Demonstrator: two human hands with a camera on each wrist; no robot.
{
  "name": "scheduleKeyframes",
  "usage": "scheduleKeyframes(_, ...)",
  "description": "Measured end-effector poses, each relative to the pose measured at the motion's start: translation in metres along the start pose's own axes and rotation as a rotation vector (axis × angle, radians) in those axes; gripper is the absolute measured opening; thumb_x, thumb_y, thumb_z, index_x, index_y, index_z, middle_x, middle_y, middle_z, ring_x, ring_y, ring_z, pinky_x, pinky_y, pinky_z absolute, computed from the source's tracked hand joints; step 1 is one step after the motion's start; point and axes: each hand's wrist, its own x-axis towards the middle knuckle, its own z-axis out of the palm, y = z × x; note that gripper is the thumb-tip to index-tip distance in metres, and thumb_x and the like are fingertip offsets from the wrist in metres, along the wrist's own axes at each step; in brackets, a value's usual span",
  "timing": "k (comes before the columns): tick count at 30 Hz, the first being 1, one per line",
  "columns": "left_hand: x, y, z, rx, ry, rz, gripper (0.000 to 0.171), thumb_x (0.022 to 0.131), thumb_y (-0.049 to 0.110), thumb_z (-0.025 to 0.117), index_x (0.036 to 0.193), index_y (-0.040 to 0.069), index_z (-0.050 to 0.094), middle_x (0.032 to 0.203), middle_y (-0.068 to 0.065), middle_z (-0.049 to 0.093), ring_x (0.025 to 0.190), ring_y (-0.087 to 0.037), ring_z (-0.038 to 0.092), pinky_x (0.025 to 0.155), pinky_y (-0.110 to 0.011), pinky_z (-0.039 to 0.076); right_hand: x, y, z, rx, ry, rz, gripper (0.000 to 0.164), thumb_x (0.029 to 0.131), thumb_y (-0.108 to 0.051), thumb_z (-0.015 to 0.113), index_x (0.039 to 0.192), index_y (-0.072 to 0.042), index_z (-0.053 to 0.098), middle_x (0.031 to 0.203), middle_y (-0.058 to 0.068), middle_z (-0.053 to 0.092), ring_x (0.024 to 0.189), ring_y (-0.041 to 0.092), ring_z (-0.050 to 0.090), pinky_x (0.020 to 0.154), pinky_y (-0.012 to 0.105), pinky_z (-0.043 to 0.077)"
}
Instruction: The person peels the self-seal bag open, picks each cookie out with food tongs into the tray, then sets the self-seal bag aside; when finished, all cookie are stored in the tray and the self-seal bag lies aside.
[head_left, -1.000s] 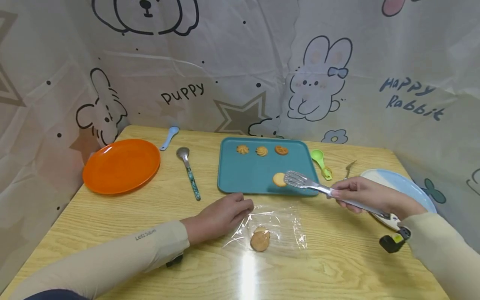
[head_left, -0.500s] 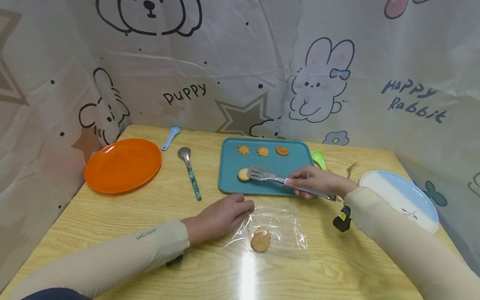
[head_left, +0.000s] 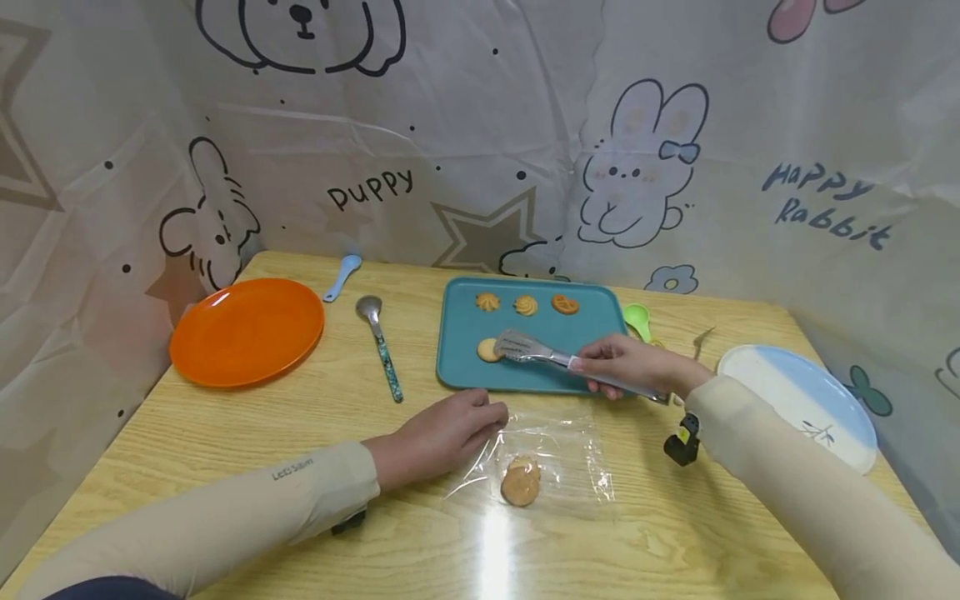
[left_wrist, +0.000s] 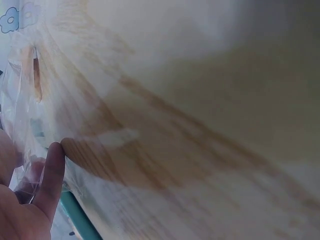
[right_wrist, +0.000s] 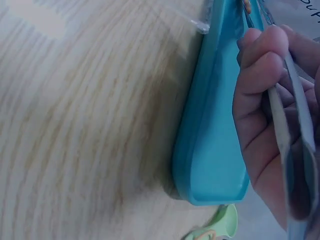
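Cookie [head_left: 488, 350] crossing tray [head_left: 456, 329], shifting from four o'clock to eight at tips of tongs [head_left: 529, 347]! Right hand [head_left: 632, 365] clamping tongs, left hand [head_left: 446, 435] pinching bag [head_left: 567, 458]; tray apparently gaining fourth cookie.

A draped tabletop nook: cartoon cloth [head_left: 480, 125] hangs from nine through twelve to three o'clock round a table [head_left: 645, 533].
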Motion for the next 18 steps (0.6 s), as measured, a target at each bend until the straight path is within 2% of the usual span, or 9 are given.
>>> scheduleKeyframes(10, 0.000, 0.000, 0.002, 0.001, -0.002, -0.011, 0.009, 0.100, 0.021, 0.053, 0.104, 0.022, 0.061, 0.085, 0.008, 0.050, 0.075, -0.005, 0.047, 0.066, -0.017, 0.044, -0.023, 0.005, -0.014, -0.055, 0.076, 0.026, 0.047, 0.099, -0.047, 0.050, 0.113, -0.004, 0.062, 0.088, 0.019, 0.062, 0.059, 0.014, 0.055, 0.062, 0.035, 0.051)
scheduleKeyframes(14, -0.001, 0.000, 0.002, -0.006, -0.007, -0.018, 0.009, 0.100, 0.022, 0.053, 0.105, 0.022, 0.061, 0.084, 0.008, 0.050, 0.075, -0.005, 0.047, 0.066, -0.017, 0.043, -0.044, 0.007, -0.019, -0.038, 0.076, 0.016, 0.046, 0.100, -0.043, 0.048, 0.113, 0.000, 0.061, 0.085, 0.019, 0.061, 0.058, 0.012, 0.054, 0.058, 0.035, 0.049)
scheduleKeyframes(18, -0.002, -0.001, 0.002, -0.004, -0.006, -0.023, 0.010, 0.101, 0.022, 0.052, 0.105, 0.022, 0.061, 0.085, 0.008, 0.049, 0.076, -0.005, 0.046, 0.066, -0.017, 0.043, -0.074, 0.009, -0.023, -0.031, 0.061, -0.001, 0.042, 0.102, -0.039, 0.046, 0.109, 0.000, 0.062, 0.081, 0.015, 0.061, 0.058, 0.010, 0.053, 0.056, 0.033, 0.048)
